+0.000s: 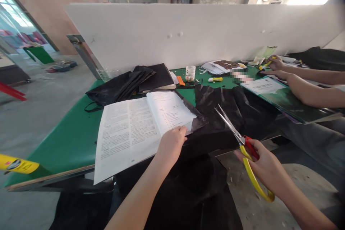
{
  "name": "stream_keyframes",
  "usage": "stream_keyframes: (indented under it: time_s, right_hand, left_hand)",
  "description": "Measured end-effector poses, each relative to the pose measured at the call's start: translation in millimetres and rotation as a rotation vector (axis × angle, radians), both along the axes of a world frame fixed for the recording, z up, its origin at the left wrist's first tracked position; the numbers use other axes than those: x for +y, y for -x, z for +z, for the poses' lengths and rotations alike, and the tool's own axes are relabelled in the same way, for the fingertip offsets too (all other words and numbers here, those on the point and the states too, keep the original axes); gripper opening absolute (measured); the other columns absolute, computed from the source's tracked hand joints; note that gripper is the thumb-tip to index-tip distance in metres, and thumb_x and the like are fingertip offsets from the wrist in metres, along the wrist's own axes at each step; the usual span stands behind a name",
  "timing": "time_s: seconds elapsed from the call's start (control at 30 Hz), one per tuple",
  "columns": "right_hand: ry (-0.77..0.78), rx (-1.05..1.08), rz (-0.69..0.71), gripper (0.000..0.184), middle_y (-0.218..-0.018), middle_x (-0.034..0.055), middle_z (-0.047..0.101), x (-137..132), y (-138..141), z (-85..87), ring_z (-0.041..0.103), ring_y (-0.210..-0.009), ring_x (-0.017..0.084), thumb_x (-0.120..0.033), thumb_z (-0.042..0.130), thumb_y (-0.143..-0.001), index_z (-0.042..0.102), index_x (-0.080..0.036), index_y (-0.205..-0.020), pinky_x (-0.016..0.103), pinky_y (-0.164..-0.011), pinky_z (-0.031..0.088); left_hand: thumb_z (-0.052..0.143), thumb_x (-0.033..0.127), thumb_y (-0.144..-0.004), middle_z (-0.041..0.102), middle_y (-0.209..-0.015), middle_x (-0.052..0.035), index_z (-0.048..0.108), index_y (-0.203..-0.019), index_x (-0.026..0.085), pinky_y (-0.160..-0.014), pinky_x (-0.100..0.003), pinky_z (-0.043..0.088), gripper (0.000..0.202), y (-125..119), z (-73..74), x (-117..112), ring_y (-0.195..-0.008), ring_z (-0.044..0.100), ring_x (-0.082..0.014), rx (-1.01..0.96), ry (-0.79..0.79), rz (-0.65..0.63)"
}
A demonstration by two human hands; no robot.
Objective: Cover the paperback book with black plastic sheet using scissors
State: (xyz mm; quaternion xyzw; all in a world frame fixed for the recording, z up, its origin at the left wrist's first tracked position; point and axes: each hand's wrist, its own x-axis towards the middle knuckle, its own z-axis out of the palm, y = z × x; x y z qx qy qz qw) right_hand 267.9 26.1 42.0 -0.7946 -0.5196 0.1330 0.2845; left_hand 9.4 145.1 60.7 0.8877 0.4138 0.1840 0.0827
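Note:
An open book (134,129) with printed pages lies on the green table (70,140), its right page resting on a black plastic sheet (231,111). My left hand (171,144) grips the book's lower right edge together with the black sheet, fingers curled over it. My right hand (265,167) is closed around the yellow and red handles of a pair of scissors (241,142). The blades are slightly apart and point up and left over the black sheet, to the right of the book.
Another person's arms (302,82) work at the right with papers and a yellow marker. Folded black sheets and a black book (129,82) lie at the back, beside a small jar (190,73) and a glue stick (215,79). A white partition (188,32) backs the table.

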Motion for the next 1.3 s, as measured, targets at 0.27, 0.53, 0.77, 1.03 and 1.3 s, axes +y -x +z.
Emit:
stream_keyframes:
  time_s: [0.27,0.53,0.77,1.03,1.3]
  right_hand:
    - [0.007,-0.182,0.035,0.053,-0.091,0.0064,0.062,0,8,0.2,0.062,-0.080,0.023,-0.049,0.059,-0.069,0.044,-0.019,-0.111,0.033,-0.065,0.050]
    - [0.054,-0.727,0.160,0.049,-0.096,0.0095,0.062,-28,43,17.5,0.062,-0.061,0.022,-0.057,0.052,-0.074,0.048,-0.019,-0.104,0.032,-0.045,0.041]
    - [0.047,-0.915,0.209,0.041,-0.084,0.0071,0.061,-26,71,21.6,0.055,-0.046,0.016,-0.052,0.047,-0.079,0.052,-0.017,-0.100,0.027,-0.037,0.027]
    - [0.017,-0.983,0.246,0.046,-0.085,0.0084,0.059,-18,74,16.5,0.052,-0.046,0.014,-0.055,0.042,-0.081,0.054,-0.014,-0.099,0.025,-0.037,0.023]
    - [0.023,-1.008,0.221,0.052,-0.084,0.0079,0.058,-11,82,17.0,0.052,-0.046,0.014,-0.056,0.041,-0.082,0.054,-0.011,-0.103,0.026,-0.036,0.025]
  left_hand:
    - [0.058,0.015,-0.082,0.054,-0.123,-0.0095,0.051,-0.113,0.018,-0.095,-0.041,0.047,0.032,32,-3.7,-15,-0.119,0.049,-0.0244,0.007,-0.106,-0.064]
    - [0.048,0.008,-0.085,0.058,-0.119,-0.0118,0.049,-0.114,0.014,-0.101,-0.049,0.042,0.030,38,-28.9,-24,-0.119,0.049,-0.0261,-0.005,-0.293,-0.045]
    - [0.044,0.005,-0.085,0.059,-0.118,-0.0120,0.051,-0.112,0.013,-0.104,-0.046,0.040,0.029,39,-35.8,-21,-0.118,0.051,-0.0240,0.003,-0.336,-0.031]
    - [0.044,0.006,-0.086,0.060,-0.117,-0.0131,0.053,-0.109,0.011,-0.105,-0.044,0.039,0.025,41,-39.1,-21,-0.118,0.051,-0.0236,0.006,-0.354,-0.020]
    - [0.046,0.006,-0.085,0.060,-0.116,-0.0136,0.054,-0.107,0.010,-0.106,-0.043,0.038,0.024,40,-39.0,-21,-0.117,0.051,-0.0236,0.016,-0.364,-0.013]
